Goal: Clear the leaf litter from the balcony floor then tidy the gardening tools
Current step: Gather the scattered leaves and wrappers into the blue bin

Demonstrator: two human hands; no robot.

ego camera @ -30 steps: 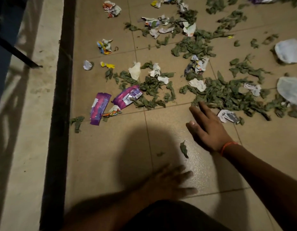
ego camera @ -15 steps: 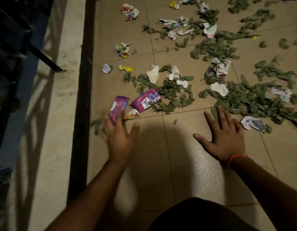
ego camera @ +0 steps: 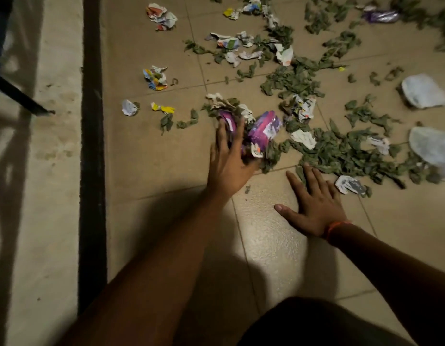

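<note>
The fingers of the left hand are spreading straight across a small heap of litter, pressing against two purple wrappers and the leaves bunched with them, not curling round anything; blur at the tips is hiding whether any fingertip is hooking an edge. The right hand is lying flat on the floor, fingers straight and apart, their tips just touching the near edge of the larger leaf spread that is running off to the right. Beyond the left fingers more leaves and crumpled paper scraps are lying scattered, well apart from both hands, and two pale sheets are sitting far to the right. All of this is looking very light and limp: the leaves are seeming soft and curled, likely to crumble or drift if flicked, the wrappers thin and slick on the smooth tile, the paper springy. A pinch on single pieces would probably be slow; sweeping with flat fingers and the palm edge, drawing the stuff into one pile between the two hands, and then scooping from underneath with both hands cupped, is appearing the better hold. No gardening tools are showing in this view.
</note>
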